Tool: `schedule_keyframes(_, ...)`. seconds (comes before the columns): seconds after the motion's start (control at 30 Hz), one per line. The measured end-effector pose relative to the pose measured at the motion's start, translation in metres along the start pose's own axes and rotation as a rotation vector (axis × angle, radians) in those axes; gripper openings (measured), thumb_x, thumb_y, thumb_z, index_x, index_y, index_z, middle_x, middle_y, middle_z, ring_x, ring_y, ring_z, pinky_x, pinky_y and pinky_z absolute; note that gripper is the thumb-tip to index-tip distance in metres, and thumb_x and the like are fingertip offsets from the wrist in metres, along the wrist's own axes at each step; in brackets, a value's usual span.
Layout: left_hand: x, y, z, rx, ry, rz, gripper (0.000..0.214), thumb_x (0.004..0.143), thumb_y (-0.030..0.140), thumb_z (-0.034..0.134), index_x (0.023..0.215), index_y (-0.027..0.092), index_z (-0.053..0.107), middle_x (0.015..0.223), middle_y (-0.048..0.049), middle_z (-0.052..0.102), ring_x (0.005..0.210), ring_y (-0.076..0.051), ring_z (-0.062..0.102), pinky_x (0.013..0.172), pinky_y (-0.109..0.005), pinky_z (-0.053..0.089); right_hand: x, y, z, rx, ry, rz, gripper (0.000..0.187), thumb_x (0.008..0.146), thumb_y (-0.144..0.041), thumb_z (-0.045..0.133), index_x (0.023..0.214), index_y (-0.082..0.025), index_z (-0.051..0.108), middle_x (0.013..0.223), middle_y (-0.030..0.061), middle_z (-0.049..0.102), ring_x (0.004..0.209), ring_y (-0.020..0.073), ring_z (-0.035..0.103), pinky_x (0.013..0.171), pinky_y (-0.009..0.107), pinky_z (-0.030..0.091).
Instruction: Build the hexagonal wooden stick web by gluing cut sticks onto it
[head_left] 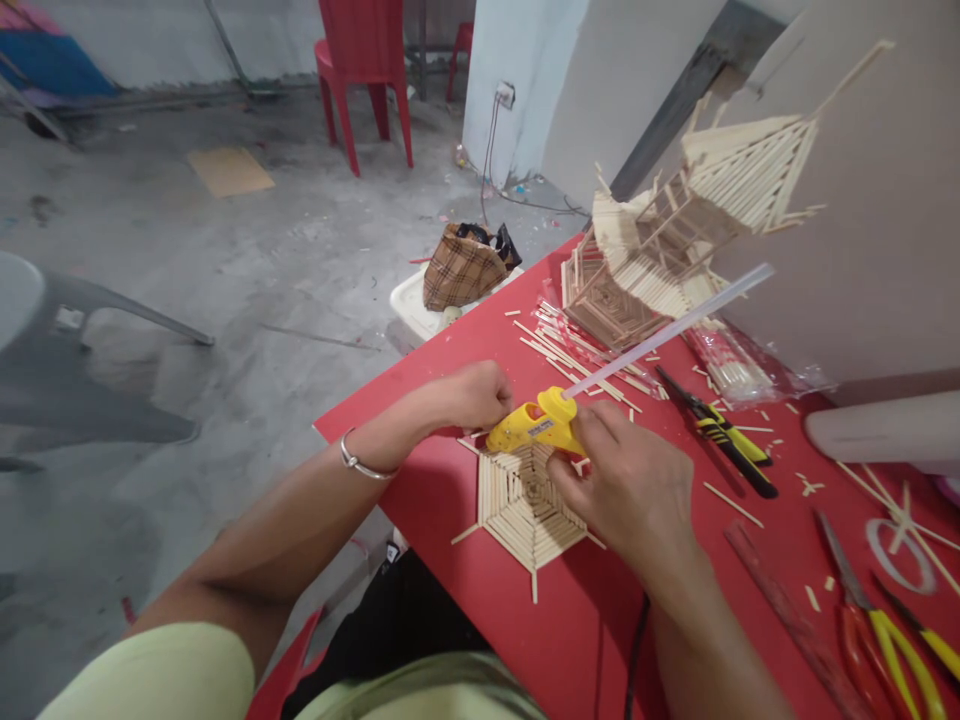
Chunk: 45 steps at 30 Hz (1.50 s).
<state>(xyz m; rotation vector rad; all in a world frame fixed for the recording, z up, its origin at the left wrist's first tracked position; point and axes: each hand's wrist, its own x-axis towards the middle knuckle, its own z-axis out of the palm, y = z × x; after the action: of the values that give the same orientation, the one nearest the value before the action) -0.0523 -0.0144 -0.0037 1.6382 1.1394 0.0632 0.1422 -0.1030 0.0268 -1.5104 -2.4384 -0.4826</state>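
Observation:
My right hand [630, 480] is closed around a yellow hot glue gun [536, 425], whose long translucent glue stick [667, 330] juts out toward the upper right. Below the gun lies a hexagonal panel of thin wooden sticks [532, 510], flat on the red table, with stick ends poking out at its corners. Its far edge is partly covered by the gun. Beside the gun's nozzle end, my left hand [480, 395] has its fingers curled together near the panel's far left corner. Whatever those fingers pinch, if anything, is hidden.
A tiered wooden-stick model [660, 240] stands at the table's back. Near it lie loose sticks [570, 365], a plastic packet of sticks [727, 365] and black-and-yellow pliers [724, 435]. At right are red-and-yellow scissors [870, 620] and a tape roll [900, 555]. A plaid bag [465, 270] sits beyond the table.

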Motion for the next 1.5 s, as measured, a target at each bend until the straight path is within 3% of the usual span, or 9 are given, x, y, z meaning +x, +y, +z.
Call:
schedule_keyframes(0.17, 0.0, -0.003, -0.005, -0.063, -0.001, 0.0, 0.013, 0.066, 0.007, 0.056, 0.057, 0.016, 0.059, 0.043, 0.0034, 0.05, 0.038, -0.009, 0.044, 0.041, -0.023, 0.031, -0.004, 0.007, 0.001, 0.059, -0.029, 0.062, 0.025, 0.089, -0.042, 0.059, 0.091, -0.018, 0.064, 0.081, 0.0018, 0.065, 0.062, 0.0145, 0.055, 0.052, 0.029, 0.025)
schedule_keyframes(0.33, -0.002, -0.01, -0.014, -0.141, -0.002, -0.011, 0.01, 0.07, 0.015, 0.06, 0.06, 0.017, 0.061, 0.045, 0.003, 0.052, 0.039, -0.01, 0.046, 0.042, -0.024, 0.035, -0.027, 0.021, 0.002, 0.273, 0.0, 0.304, 0.039, 0.088, -0.06, 0.063, 0.086, -0.021, 0.061, 0.077, 0.0019, 0.063, 0.064, 0.0158, 0.055, 0.056, 0.027, 0.034)
schedule_keyframes(0.53, -0.003, -0.007, -0.013, -0.139, -0.021, 0.011, 0.018, 0.07, 0.017, 0.061, 0.053, 0.017, 0.057, 0.042, 0.0033, 0.048, 0.037, -0.009, 0.042, 0.039, -0.023, 0.031, -0.106, 0.044, -0.003, 0.461, -0.095, 0.784, 0.04, 0.092, -0.06, 0.056, 0.075, -0.023, 0.058, 0.061, -0.0025, 0.056, 0.054, 0.0155, 0.049, 0.051, 0.027, 0.038)
schedule_keyframes(0.6, -0.003, -0.004, -0.011, -0.122, -0.02, 0.013, 0.019, 0.07, 0.016, 0.062, 0.052, 0.017, 0.056, 0.042, 0.0035, 0.048, 0.037, -0.008, 0.041, 0.039, -0.023, 0.03, -0.137, 0.053, -0.001, 0.467, -0.121, 0.851, 0.041, 0.095, -0.059, 0.051, 0.077, -0.023, 0.062, 0.062, -0.0021, 0.057, 0.057, 0.0171, 0.052, 0.052, 0.027, 0.039)
schedule_keyframes(0.77, 0.0, 0.003, -0.006, -0.083, -0.003, -0.018, 0.013, 0.067, 0.015, 0.063, 0.055, 0.016, 0.059, 0.044, 0.0047, 0.047, 0.038, -0.008, 0.04, 0.039, -0.023, 0.029, -0.178, 0.068, -0.004, 0.155, -0.074, 0.667, 0.036, 0.097, -0.051, 0.052, 0.089, -0.022, 0.071, 0.084, 0.0073, 0.07, 0.077, 0.0255, 0.062, 0.064, 0.034, 0.045)
schedule_keyframes(0.9, 0.002, 0.006, 0.0, -0.051, 0.005, 0.005, 0.015, 0.065, 0.015, 0.062, 0.052, 0.016, 0.055, 0.043, 0.0045, 0.046, 0.039, -0.008, 0.041, 0.04, -0.023, 0.029, -0.159, 0.048, -0.02, -0.165, 0.133, 0.547, 0.025, 0.092, -0.035, 0.064, 0.11, -0.018, 0.071, 0.098, 0.012, 0.071, 0.086, 0.0272, 0.062, 0.075, 0.039, 0.046)
schedule_keyframes(1.03, 0.003, 0.005, 0.002, -0.063, 0.002, 0.007, 0.012, 0.064, 0.015, 0.06, 0.052, 0.017, 0.055, 0.041, 0.0049, 0.043, 0.041, -0.009, 0.04, 0.041, -0.023, 0.028, -0.12, -0.002, -0.012, 0.238, 0.145, 0.243, 0.017, 0.092, -0.021, 0.064, 0.109, -0.021, 0.067, 0.095, 0.0074, 0.069, 0.088, 0.0211, 0.064, 0.082, 0.036, 0.05)
schedule_keyframes(1.17, 0.003, 0.003, 0.001, -0.062, -0.005, 0.011, 0.012, 0.064, 0.019, 0.061, 0.054, 0.017, 0.056, 0.041, 0.0054, 0.041, 0.041, -0.008, 0.037, 0.041, -0.023, 0.026, -0.106, -0.033, 0.016, 0.447, 0.146, 0.139, 0.019, 0.094, -0.015, 0.061, 0.112, -0.019, 0.066, 0.097, 0.0075, 0.068, 0.088, 0.019, 0.062, 0.08, 0.035, 0.049)
schedule_keyframes(1.5, 0.006, -0.001, 0.0, -0.027, -0.031, 0.031, 0.013, 0.068, 0.025, 0.062, 0.06, 0.015, 0.063, 0.044, 0.0035, 0.046, 0.041, -0.009, 0.04, 0.042, -0.023, 0.028, -0.111, -0.032, 0.028, 0.499, 0.087, 0.118, 0.026, 0.093, -0.012, 0.061, 0.119, -0.014, 0.064, 0.101, 0.0102, 0.066, 0.092, 0.0216, 0.058, 0.081, 0.038, 0.049)
